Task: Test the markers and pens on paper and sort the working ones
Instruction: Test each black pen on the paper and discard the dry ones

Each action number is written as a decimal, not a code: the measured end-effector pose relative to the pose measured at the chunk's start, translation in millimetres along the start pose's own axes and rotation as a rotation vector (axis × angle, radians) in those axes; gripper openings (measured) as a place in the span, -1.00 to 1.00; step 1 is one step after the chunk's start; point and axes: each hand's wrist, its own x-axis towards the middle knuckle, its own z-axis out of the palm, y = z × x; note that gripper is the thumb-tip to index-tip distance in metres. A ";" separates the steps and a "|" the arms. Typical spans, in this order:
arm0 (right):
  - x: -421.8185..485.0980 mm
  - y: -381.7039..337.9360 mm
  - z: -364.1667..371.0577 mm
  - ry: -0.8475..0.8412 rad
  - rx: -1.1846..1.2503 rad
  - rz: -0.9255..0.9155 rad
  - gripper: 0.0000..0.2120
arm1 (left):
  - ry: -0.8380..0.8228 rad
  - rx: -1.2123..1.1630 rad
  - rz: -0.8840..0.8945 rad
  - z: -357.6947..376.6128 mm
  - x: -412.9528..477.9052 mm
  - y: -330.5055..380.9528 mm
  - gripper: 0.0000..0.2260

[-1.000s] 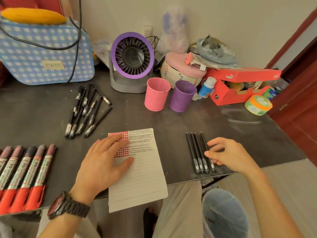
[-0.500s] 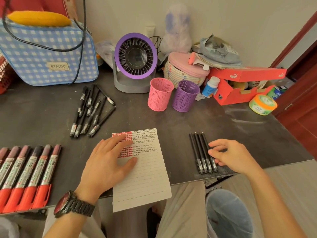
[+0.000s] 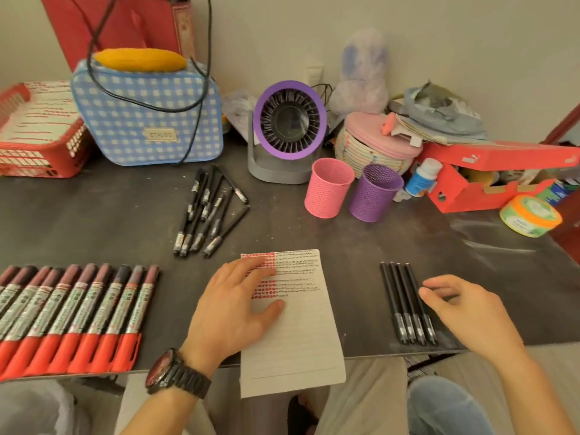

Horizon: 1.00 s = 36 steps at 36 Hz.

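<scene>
The left hand lies flat, palm down, on the upper part of the lined paper. Its fingers are straight and a little spread over the red and black test scribbles, the thumb reaches out to the right across the sheet, and its grip is apart, holding nothing. A dark wristwatch sits on that wrist, and the forearm comes up from the lower left. The paper lies at the near edge of the bench, its bottom end hanging over.

The right hand comes in from the lower right, knuckles up and fingers loosely bent. The fingertips rest on the rightmost of four black pens lying side by side just right of the paper. Its grip is loose and not clamped on any pen.

A row of red markers lies side by side at the near left. A loose heap of black pens lies further back, left of centre. A pink cup and a purple cup stand upright just beside each other behind the paper.
</scene>
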 end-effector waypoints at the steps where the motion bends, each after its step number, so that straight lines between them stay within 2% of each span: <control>1: -3.2 -6.2 1.4 0.028 -0.003 -0.017 -0.96 | 0.006 -0.004 0.000 0.3 -0.1 0.1 -0.47; 8: -27.0 -56.6 33.1 0.140 0.126 -0.201 -0.79 | 0.015 -0.012 -0.001 1.2 -0.1 0.8 -0.47; 12: -30.4 -77.3 66.5 0.058 0.197 -0.308 -0.71 | 0.007 -0.014 -0.006 2.0 -0.6 2.9 -0.46; 16: -28.6 -93.3 98.3 -0.014 0.186 -0.419 -0.75 | 0.006 -0.008 -0.004 1.9 -0.4 3.5 -0.46; 21: -25.7 -99.1 127.3 -0.033 0.160 -0.404 -0.71 | 0.008 -0.001 0.005 3.9 0.9 3.5 -0.45; 25: -27.7 -96.3 141.3 0.000 0.027 -0.427 -0.65 | 0.026 0.007 0.008 5.7 1.6 2.2 -0.45; 31: -27.1 -94.2 145.4 0.031 0.030 -0.440 -0.64 | 0.039 0.010 0.014 6.4 1.4 1.7 -0.48; 36: -26.2 -91.0 146.1 0.036 0.033 -0.456 -0.65 | -0.026 -0.055 0.000 -3.9 8.6 -2.1 -0.57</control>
